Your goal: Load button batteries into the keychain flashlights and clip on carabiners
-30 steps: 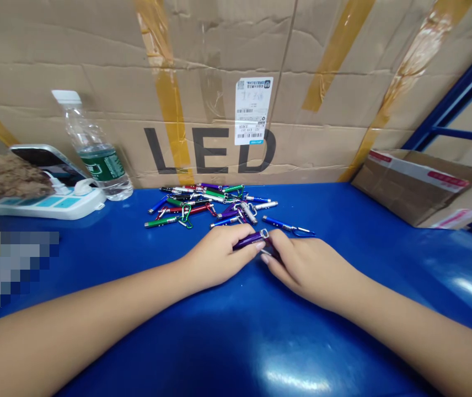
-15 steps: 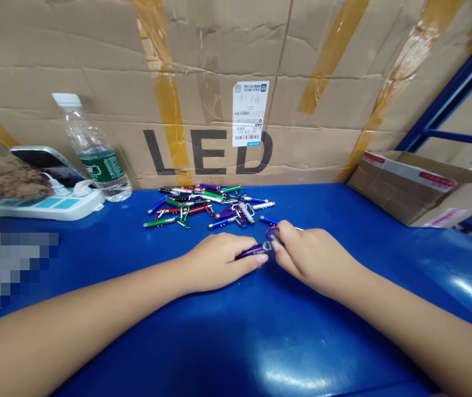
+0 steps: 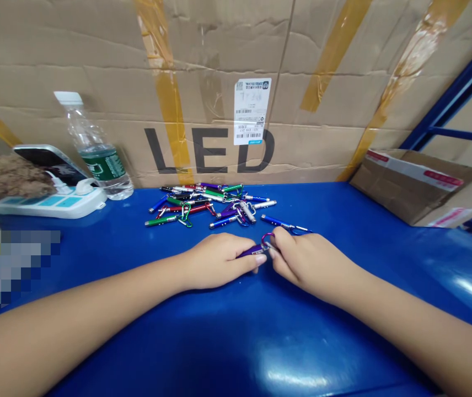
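Between thumb and fingers, my left hand grips a small purple keychain flashlight, its ring end facing right. My right hand pinches a purple carabiner clip, whose curved top shows above the fingertips. The clip meets the flashlight's end; whether it is hooked through the ring I cannot tell. Just beyond my right hand lies a blue keychain flashlight with a blue clip, partly hidden by the hand. Farther back is a pile of keychain flashlights in green, red, blue, purple, black and silver, with clips on them.
A large cardboard box marked LED stands behind the blue table. At left are a water bottle, a white power strip, a phone and a brown fuzzy object. A small open carton sits at right.
My right hand has brought the purple clip left against the flashlight's ring end. More of the blue flashlight and its clip now shows behind that hand. My left hand keeps its hold.
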{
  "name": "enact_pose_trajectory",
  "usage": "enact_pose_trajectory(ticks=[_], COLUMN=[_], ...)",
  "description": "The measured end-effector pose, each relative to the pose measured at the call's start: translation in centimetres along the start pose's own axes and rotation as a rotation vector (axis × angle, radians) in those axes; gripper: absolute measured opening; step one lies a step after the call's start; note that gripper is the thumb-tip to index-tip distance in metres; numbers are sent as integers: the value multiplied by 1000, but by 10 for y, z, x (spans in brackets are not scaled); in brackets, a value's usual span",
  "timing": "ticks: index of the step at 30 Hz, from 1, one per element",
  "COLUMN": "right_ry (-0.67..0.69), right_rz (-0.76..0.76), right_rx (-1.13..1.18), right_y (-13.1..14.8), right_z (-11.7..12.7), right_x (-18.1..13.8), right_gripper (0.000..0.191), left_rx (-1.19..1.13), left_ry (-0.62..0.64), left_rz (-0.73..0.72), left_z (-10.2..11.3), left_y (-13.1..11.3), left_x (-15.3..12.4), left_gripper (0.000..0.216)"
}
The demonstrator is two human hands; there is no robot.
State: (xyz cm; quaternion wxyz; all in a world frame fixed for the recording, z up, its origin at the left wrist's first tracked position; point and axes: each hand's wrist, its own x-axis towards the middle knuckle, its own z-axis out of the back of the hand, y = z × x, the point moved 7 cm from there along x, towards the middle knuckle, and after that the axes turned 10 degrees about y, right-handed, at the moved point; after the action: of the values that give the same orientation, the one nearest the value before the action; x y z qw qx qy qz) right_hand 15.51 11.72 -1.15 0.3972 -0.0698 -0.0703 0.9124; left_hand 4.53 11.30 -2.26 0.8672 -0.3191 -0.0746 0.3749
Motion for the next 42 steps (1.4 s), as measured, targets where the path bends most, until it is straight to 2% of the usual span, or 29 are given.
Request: enact_pose_trajectory(ticks=[5, 9, 12, 15, 19, 23, 25, 29, 32, 35, 42], right_ry=[53, 90, 60, 55, 129, 190, 182, 21, -174, -335, -501], right_rz=[-22, -15, 2, -60, -109, -65, -37, 66, 158, 186, 260], right_rx=[-49, -4, 175, 349, 473, 517, 520, 473, 372, 250, 46], right_y=[4, 1, -8, -27, -49, -52, -49, -35, -21, -10, 13], right_z=[-5, -6, -2, -1, -9, -14, -14, -4, 4, 7, 14], right_x=[2, 1, -1, -1, -2, -2, -3, -2, 0, 9, 54], right_gripper=[24, 21, 21, 27, 31, 29, 27, 23, 21, 21, 29], left_rx=[-90, -152, -90, 75, 457, 671, 710, 641, 573, 545, 512], left_ry=[-27, -64, -210, -317, -268, -463, -472, -383, -415, -445, -447], left_rz=[-4, 7, 38, 87, 131, 243, 239, 214, 197, 174, 155], left_z=[2, 5, 16, 27, 32, 51, 54, 51, 53, 54, 54], left_y=[1, 3, 7, 14, 27, 41, 43, 48, 49, 49, 52], left_x=[-2, -1, -2, -6, -7, -14, -14, -11, -12, -14, -17], left_gripper=[35, 34, 26, 29, 29, 30, 28, 19, 17, 16, 13])
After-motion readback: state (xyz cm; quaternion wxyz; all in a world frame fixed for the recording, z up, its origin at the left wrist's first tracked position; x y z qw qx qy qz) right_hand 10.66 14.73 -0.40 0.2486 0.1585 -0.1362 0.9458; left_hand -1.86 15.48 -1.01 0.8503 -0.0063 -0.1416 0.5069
